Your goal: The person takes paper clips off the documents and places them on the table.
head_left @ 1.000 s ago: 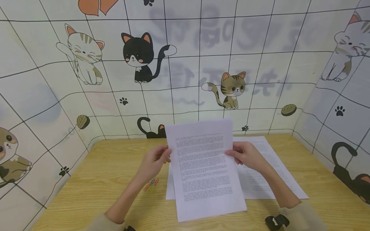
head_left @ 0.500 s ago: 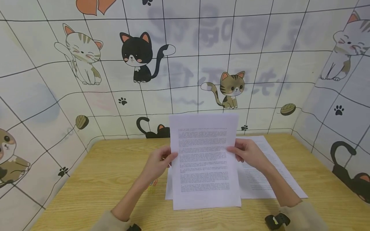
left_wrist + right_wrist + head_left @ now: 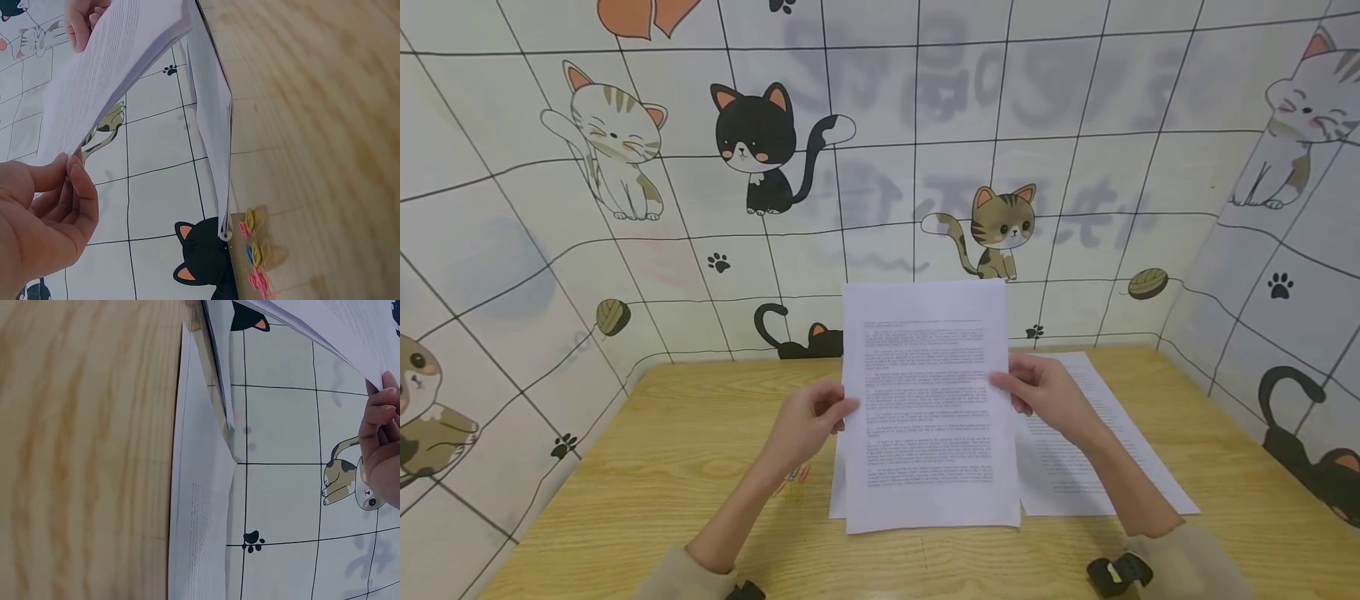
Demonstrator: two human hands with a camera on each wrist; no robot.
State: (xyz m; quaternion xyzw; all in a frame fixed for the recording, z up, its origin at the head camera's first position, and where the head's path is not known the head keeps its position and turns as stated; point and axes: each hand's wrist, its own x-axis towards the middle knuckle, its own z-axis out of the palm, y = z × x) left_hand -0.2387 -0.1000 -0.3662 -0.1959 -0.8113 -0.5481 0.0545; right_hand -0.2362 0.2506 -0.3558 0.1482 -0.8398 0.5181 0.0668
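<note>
A sheaf of printed paper is held up above the table, its text facing me. My left hand pinches its left edge between thumb and fingers. On the opposite edge, a little higher, my right hand pinches it the same way. In the left wrist view the sheaf's lower edge shows more than one layer. Behind it, another printed stack of paper lies on the table at the right. White paper also shows on the table past the sheaf's left edge.
Several coloured paper clips lie on the wooden table, left of the papers and partly behind my left wrist in the head view. A wall covering with cartoon cats borders the table at the back and sides.
The sheaf has gone from tilted to nearly straight and has risen slightly. Both hands have kept their pinch on its edges; the left has shifted a little to the right.
</note>
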